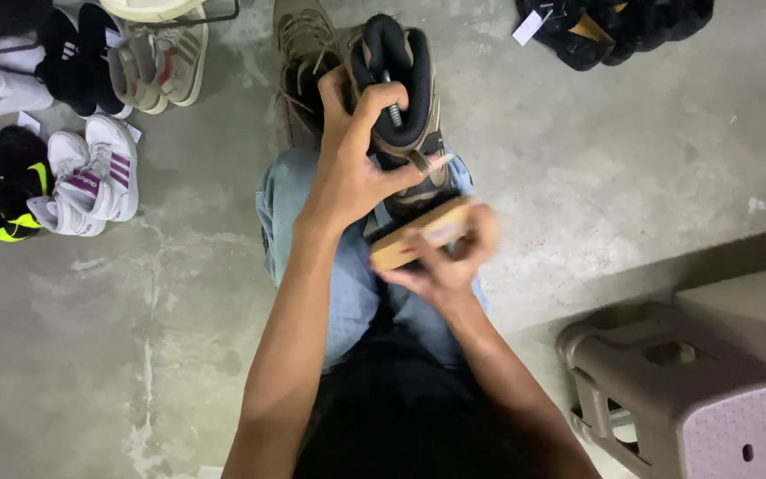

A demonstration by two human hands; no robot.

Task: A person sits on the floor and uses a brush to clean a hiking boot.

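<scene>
concrete floor (pixel 649 160), stained; left hand (pixel 352 164) clamped on boot (pixel 401 98), right hand (pixel 445 257) fingers clamped on brush (pixel 414 238).

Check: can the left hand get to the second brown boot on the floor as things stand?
Probably not freely. The left hand is gripping the collar of the held boot. The second brown boot lies just beyond it with nothing between, so it looks reachable only once that grip is released.
</scene>
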